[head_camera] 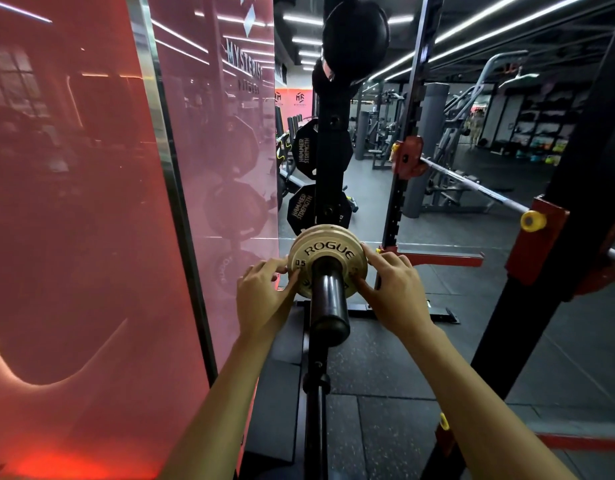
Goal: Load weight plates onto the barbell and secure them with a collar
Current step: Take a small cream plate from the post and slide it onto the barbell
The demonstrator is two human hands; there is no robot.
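- left hand (261,299) sat on the left edge of the gold plate (328,251); fingers (274,266) curled loosely, tips pressed on the rim and face near the "0.5" mark; not a closed fist, more a half-open pinch against the plate
- right hand (392,289) mirrored it on the right edge; index finger laid along the upper right rim, thumb on the face low right; also half open, pressing rather than wrapping
- gold plate read "ROGUE" across the top; it was threaded on the barbell sleeve (328,303), face toward the camera; a second gold rim showed just behind it, touching or nearly so; cannot tell if that was one plate or more
- barbell sleeve was dark, stuck out from the plate's centre hole toward the camera, end bare
- behind the plate: black upright post (330,150) with black "HAMMER STRENGTH" plates (304,150) stored on it, one above another
- left side: tall red glossy panel (74,202) with a metal edge strip, "MYSTERISE" lettering up top
- right side: black rack upright (548,244) with a red bracket (538,237); another bar (472,185) ran diagonally across the rack further back
- floor (385,368) was dark speckled rubber matting; gym machines in the far background, too small to detail
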